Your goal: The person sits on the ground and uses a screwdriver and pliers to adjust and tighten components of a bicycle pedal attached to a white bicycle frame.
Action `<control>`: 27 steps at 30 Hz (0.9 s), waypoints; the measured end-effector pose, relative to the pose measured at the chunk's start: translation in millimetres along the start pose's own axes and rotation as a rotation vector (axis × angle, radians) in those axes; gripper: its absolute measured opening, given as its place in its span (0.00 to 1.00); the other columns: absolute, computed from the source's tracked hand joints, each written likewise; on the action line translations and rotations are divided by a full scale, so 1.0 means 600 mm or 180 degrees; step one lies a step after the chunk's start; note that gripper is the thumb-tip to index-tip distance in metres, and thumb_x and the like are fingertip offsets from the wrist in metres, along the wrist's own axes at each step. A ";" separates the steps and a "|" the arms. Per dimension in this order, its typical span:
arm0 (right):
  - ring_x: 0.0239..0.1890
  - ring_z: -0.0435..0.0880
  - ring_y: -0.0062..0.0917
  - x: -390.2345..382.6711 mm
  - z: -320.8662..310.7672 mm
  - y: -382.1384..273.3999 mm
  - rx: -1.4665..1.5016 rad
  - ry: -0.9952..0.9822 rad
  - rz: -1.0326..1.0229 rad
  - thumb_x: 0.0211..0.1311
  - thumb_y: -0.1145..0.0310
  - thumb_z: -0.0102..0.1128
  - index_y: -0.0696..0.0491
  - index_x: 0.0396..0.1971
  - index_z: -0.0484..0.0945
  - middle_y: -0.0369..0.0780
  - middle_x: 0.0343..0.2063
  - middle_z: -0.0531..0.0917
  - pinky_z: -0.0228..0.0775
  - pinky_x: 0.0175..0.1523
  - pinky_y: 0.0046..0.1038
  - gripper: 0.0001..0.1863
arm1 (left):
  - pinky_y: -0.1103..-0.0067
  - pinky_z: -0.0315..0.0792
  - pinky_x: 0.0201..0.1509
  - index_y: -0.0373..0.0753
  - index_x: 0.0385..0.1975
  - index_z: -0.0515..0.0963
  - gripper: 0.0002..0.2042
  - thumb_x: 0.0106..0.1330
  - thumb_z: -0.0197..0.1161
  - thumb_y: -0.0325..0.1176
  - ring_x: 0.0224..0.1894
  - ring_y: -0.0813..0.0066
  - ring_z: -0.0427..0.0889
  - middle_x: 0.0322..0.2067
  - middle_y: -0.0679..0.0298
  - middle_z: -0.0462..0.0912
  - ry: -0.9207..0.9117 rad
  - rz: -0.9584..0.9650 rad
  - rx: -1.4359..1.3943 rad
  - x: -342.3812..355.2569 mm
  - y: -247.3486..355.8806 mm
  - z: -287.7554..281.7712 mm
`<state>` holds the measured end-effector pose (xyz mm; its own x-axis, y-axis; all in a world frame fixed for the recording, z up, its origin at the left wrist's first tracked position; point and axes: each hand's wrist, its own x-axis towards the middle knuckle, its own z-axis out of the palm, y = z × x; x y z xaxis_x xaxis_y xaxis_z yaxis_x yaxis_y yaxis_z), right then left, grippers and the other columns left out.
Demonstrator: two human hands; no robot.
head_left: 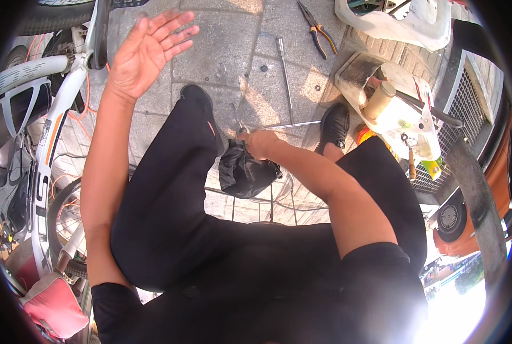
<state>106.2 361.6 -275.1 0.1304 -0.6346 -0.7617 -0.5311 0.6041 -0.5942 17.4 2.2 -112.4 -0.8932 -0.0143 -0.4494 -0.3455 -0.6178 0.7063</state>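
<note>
Raised at the upper left, my left hand (144,60) is open, palm up, fingers spread and holding nothing. My right hand (259,143) is closed at the top of a crumpled black cloth or bag (244,175) between my legs, beside a small metal piece; exactly what it grips is unclear. Just beyond it, a long metal bar (302,124) lies crosswise, and an upright-lying socket handle (286,80) extends away from it on the paving. Pliers with orange-and-black handles (327,43) lie farther up.
A white bicycle frame (55,143) fills the left, with a pink bag (55,304) below. At right are a grimy plastic container (416,143) holding a cylinder and tools, a metal grate (468,92) and an orange object (462,229). A white plastic piece (422,28) lies at top right.
</note>
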 end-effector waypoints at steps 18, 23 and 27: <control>0.61 0.82 0.56 -0.138 0.084 -0.065 0.1650 0.1263 0.1518 0.61 0.56 0.64 0.63 0.60 0.75 0.60 0.60 0.76 0.75 0.66 0.46 0.32 | 0.63 0.75 0.63 0.37 0.56 0.75 0.19 0.80 0.55 0.47 0.58 0.55 0.83 0.57 0.55 0.84 0.4513 -0.1816 -0.0421 -0.564 -0.554 -0.113; 0.60 0.83 0.53 -0.212 0.106 -0.092 0.0798 0.0445 0.1622 0.62 0.51 0.65 0.61 0.59 0.81 0.59 0.64 0.75 0.76 0.67 0.42 0.34 | 0.63 0.75 0.64 0.36 0.57 0.75 0.19 0.79 0.54 0.46 0.58 0.55 0.83 0.57 0.54 0.84 0.4219 -0.2074 -0.0114 -0.582 -0.613 -0.080; 0.59 0.84 0.45 -0.234 0.119 -0.070 0.0692 0.0544 0.0695 0.57 0.50 0.66 0.59 0.46 0.88 0.55 0.50 0.86 0.77 0.65 0.37 0.28 | 0.64 0.75 0.64 0.35 0.57 0.75 0.20 0.79 0.54 0.45 0.58 0.55 0.83 0.56 0.54 0.84 0.3984 -0.2064 0.0126 -0.561 -0.638 -0.057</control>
<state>170.2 459.5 -161.8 -0.1185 -0.5395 -0.8336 -0.3380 0.8113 -0.4770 460.0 216.4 -250.1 0.2613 -0.4322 -0.8631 -0.6174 -0.7622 0.1947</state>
